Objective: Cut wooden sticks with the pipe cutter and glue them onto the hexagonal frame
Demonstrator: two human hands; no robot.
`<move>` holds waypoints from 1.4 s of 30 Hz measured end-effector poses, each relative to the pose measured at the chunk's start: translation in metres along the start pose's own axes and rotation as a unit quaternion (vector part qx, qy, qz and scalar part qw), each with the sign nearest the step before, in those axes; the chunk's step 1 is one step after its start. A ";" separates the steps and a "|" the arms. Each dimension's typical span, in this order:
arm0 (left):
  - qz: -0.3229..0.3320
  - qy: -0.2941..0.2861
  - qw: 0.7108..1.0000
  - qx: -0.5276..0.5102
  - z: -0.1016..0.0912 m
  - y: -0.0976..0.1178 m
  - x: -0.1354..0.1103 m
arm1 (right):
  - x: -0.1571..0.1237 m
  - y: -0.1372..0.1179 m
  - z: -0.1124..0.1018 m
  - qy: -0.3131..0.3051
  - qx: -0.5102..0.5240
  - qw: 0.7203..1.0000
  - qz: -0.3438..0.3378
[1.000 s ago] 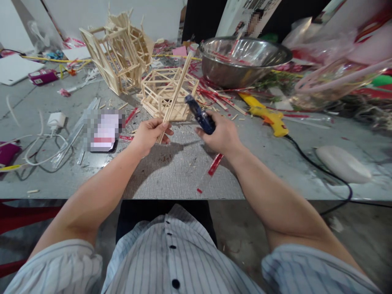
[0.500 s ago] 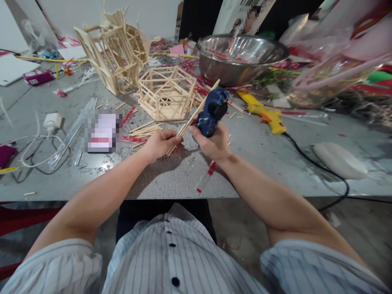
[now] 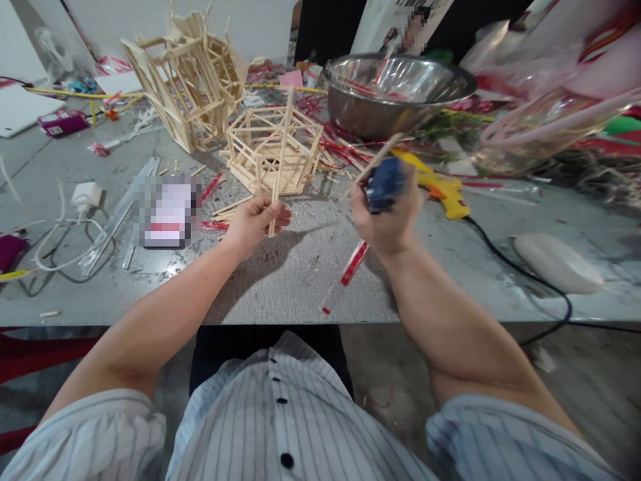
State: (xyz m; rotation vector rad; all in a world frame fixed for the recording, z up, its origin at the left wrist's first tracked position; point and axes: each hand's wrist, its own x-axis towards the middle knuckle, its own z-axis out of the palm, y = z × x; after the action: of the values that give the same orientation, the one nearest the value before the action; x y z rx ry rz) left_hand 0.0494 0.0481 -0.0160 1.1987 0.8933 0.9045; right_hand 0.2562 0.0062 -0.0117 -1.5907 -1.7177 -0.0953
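My left hand (image 3: 255,224) pinches thin wooden sticks (image 3: 284,143) between thumb and fingers, pointing up and away over the table. In my right hand (image 3: 388,230) is a dark blue tool (image 3: 385,184), smeared by motion, so its kind is not clear. A wooden stick (image 3: 383,155) slants up beside that tool, apparently in the same grip. Just beyond my left hand stands a low hexagonal stick frame (image 3: 309,167), partly behind the held sticks. Loose sticks (image 3: 228,212) lie by my left wrist. A larger stick structure (image 3: 185,100) stands farther back on the left.
A blurred-out phone (image 3: 170,212) and a white charger (image 3: 86,197) lie at left. Behind sits a metal bowl (image 3: 360,110). At right are a yellow glue gun (image 3: 445,194) with a black cable and a white oval object (image 3: 555,260). A red-and-clear strip (image 3: 353,267) lies in front.
My hands have moved apart, the right one going right with the blue tool and a stick. The sticks in my left hand have swung from slanting right to nearly upright.
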 end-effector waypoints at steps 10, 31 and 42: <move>0.110 0.070 0.990 0.047 -0.015 -0.003 0.013 | 0.009 0.001 0.009 -0.182 -0.165 0.962 -0.120; 0.206 0.124 0.935 0.261 -0.017 0.008 0.001 | 0.005 -0.001 0.014 -0.126 -0.082 0.988 0.032; 0.243 0.147 0.879 0.383 -0.016 0.011 -0.003 | -0.001 -0.019 0.009 -0.159 -0.043 0.984 0.069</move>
State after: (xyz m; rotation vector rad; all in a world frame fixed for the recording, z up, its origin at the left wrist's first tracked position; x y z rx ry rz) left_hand 0.0326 0.0530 -0.0074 2.0744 1.2879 1.2019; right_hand 0.2352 0.0058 -0.0098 -1.8631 -1.8547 0.1655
